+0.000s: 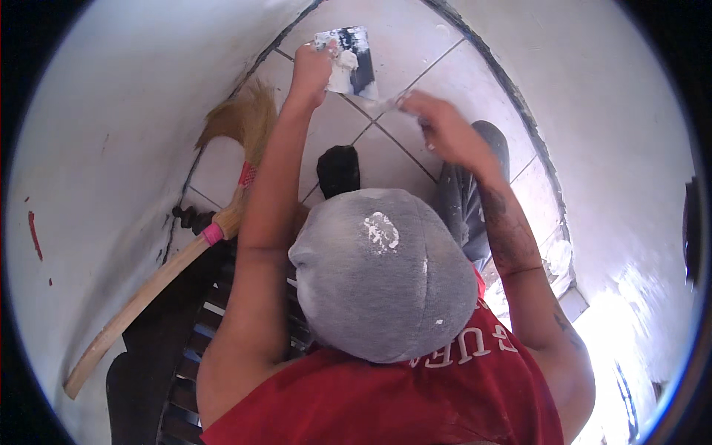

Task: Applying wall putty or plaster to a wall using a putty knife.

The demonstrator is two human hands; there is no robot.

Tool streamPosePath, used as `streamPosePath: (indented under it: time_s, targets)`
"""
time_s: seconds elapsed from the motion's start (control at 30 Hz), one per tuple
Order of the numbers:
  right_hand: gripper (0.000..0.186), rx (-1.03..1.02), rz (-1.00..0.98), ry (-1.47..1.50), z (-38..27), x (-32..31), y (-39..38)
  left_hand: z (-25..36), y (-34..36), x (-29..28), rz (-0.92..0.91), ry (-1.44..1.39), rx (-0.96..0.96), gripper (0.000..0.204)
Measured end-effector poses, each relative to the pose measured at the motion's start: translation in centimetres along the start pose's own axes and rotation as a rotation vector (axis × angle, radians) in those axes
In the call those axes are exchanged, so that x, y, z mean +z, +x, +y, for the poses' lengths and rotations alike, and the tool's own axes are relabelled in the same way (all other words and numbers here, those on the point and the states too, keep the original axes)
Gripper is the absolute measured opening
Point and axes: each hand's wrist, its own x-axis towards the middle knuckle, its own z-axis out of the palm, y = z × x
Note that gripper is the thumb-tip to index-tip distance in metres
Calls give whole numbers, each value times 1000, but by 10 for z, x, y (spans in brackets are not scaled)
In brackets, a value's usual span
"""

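"While the left hand [313,74] grips a dark plate [363,61] bearing white paste [342,70] over floor tiles [409,43], where is the right hand [439,124]?"

"Right of the plate, which lies ahead-left of its blurred fingers [417,102], long axis pointing away; whether they grasp anything, I cannot tell."

"Count?"

"One plate, one broom [152,300], two hands."

The right hand [449,133] is showing as a blur, leaving its grip unclear. The grey cap [371,289] is hiding the lap, while the lower edge is cutting off the red shirt [386,404] and dark slatted seat [184,394].
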Motion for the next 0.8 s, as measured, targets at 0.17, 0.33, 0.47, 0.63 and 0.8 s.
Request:
streamPosePath:
  time_s: [0.17,0.33,0.47,0.63,0.8]
  targets:
    - [48,7,136,-56,1,-23,23,-4,-15,11,-80,-62,-46,14]
    - [50,53,43,-27,-18,-4,34,-12,-19,17,-83,-105,38,16]
    - [51,58,-4,-26,-20,9,25,-20,-13,14,-2,55,86,20]
    - [46,71,-186,192,10,-8,15,-28,15,14,86,206,100,26]
    - [46,351,252,1028,38,-49,-2,-36,47,21,152,19,-31,29]
